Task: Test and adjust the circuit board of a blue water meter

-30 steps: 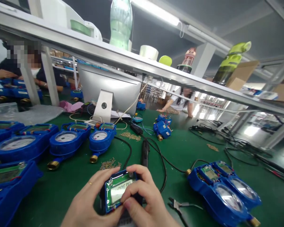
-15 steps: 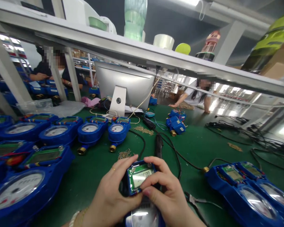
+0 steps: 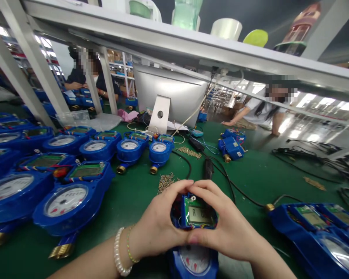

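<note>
Over green mat, both hands [image 3: 192,224] clamp blue meter [image 3: 196,236]; fingertips now meet above display, earlier apart.

A blue water meter [image 3: 193,248] lies flat at the near edge of the green counter [image 3: 250,178], dial toward the viewer. Its open upper compartment shows a green circuit board with a small lit display [image 3: 199,214].

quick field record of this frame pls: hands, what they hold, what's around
left hand: wraps left side of blue plastic water meter, pearl bracelet on wrist
right hand: wraps right side, thumb at green display board
grip: both hands closed on meter
nearby: heap of small brass screws, black electric screwdriver
left: rows of blue meters
surface: green mat
</note>
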### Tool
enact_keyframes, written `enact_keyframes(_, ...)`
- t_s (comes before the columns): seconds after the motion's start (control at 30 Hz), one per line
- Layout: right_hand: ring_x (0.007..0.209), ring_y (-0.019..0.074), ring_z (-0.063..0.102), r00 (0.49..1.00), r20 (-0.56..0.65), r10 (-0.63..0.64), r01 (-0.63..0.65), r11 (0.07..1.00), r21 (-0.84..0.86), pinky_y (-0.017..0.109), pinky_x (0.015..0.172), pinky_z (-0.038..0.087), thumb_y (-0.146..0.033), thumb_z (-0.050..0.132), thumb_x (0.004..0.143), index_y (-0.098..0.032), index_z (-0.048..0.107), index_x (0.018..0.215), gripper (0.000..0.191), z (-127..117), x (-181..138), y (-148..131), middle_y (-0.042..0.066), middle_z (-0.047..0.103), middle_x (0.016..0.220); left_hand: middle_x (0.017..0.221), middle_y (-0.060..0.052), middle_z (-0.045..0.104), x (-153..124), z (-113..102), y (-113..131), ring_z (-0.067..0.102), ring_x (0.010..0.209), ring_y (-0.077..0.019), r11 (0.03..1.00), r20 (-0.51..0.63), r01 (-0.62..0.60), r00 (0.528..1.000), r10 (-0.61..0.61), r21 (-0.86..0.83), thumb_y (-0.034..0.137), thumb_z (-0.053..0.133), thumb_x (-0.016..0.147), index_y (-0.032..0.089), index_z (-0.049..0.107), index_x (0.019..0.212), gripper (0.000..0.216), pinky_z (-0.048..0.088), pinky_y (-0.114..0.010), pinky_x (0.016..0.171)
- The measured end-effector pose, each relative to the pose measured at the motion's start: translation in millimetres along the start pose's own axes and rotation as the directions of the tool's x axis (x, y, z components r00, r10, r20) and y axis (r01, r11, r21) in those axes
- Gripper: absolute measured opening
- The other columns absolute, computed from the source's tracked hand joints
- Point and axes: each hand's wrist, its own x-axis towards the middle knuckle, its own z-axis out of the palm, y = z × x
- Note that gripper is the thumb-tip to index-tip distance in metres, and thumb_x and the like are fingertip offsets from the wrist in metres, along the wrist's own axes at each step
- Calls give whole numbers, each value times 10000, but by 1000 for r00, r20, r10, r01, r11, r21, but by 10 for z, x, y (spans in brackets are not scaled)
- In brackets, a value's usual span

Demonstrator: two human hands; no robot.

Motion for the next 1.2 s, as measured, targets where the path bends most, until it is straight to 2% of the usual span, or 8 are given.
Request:
enact_keyframes(0.2, 1058, 223, 553, 996, 9, 86, -85, 992, -95, 361, 931, 476, -480, 771, 679, -230, 516, 1327, 740, -50, 89, -92, 86, 528, 1169, 1269, -90, 498, 73, -39, 27, 583, 1077, -233, 994, 18, 39, 999, -37, -105, 169, 844, 588, 229, 378, 1328, 876, 514, -373, 942)
enact_keyframes(0.3, 968, 212, 578, 994, -30, 106, -109, 987, -122, 346, 844, 497, -470, 753, 702, -211, 578, 1250, 630, -29, 71, -106, 77, 561, 1072, 1250, -95, 476, 114, -39, 33, 590, 1042, -236, 991, 36, 33, 999, -28, -132, 150, 853, 561, 216, 377, 1313, 893, 523, -376, 909)
enact_keyframes(0.43, 879, 193, 590, 994, -107, 36, -59, 976, -211, 315, 758, 501, -441, 745, 715, -199, 637, 1078, 450, 8, 38, -99, 63, 578, 974, 1232, -108, 494, 138, -68, 14, 600, 1005, -249, 993, 104, 12, 995, 1, -121, 182, 866, 555, 187, 356, 1329, 926, 524, -411, 898)
enact_keyframes(0.57, 874, 159, 597, 983, -164, -83, 28, 950, -310, 258, 738, 503, -434, 745, 727, -237, 609, 1119, 459, 0, 4, -70, 39, 583, 975, 1316, -107, 517, 144, -258, 24, 528, 1172, -288, 998, 205, -2, 979, 13, -58, 288, 900, 528, 201, 372, 1354, 984, 425, -442, 1028)
enact_keyframes(0.67, 889, 142, 591, 978, -165, -131, 58, 921, -386, 229, 751, 497, -441, 744, 730, -243, 593, 1135, 476, -25, -17, -51, 31, 577, 988, 1264, -81, 590, 177, -460, 49, 534, 1188, -264, 998, 264, 41, 964, -28, -44, 331, 884, 593, 199, 460, 1293, 829, 393, -407, 1045)
enact_keyframes(0.77, 924, 141, 582, 975, -148, -165, 85, 895, -437, 220, 778, 492, -453, 737, 737, -240, 577, 1154, 495, -43, -27, -43, 34, 571, 1018, 1172, -75, 650, 249, -574, 56, 601, 1110, -220, 999, 331, 46, 943, -41, -7, 248, 829, 692, 167, 524, 1209, 606, 418, -350, 995)
enact_keyframes(1.0, 937, 145, 569, 966, -151, -211, 101, 843, -528, 222, 785, 486, -454, 733, 742, -223, 569, 1161, 506, -82, -42, -32, 40, 561, 1032, 1057, -48, 675, 318, -497, 71, 582, 1067, -246, 991, 286, -55, 958, 18, 124, 199, 824, 680, 161, 508, 1163, 578, 422, -361, 924)
enact_keyframes(1.2, 939, 163, 567, 966, -169, -198, 76, 835, -545, 255, 789, 495, -446, 736, 740, -208, 570, 1155, 507, -100, -38, -8, 52, 562, 1032, 982, -28, 646, 315, -457, 92, 557, 998, -232, 970, 271, -124, 960, 64, 211, 182, 763, 732, 189, 517, 1057, 408, 428, -339, 843)
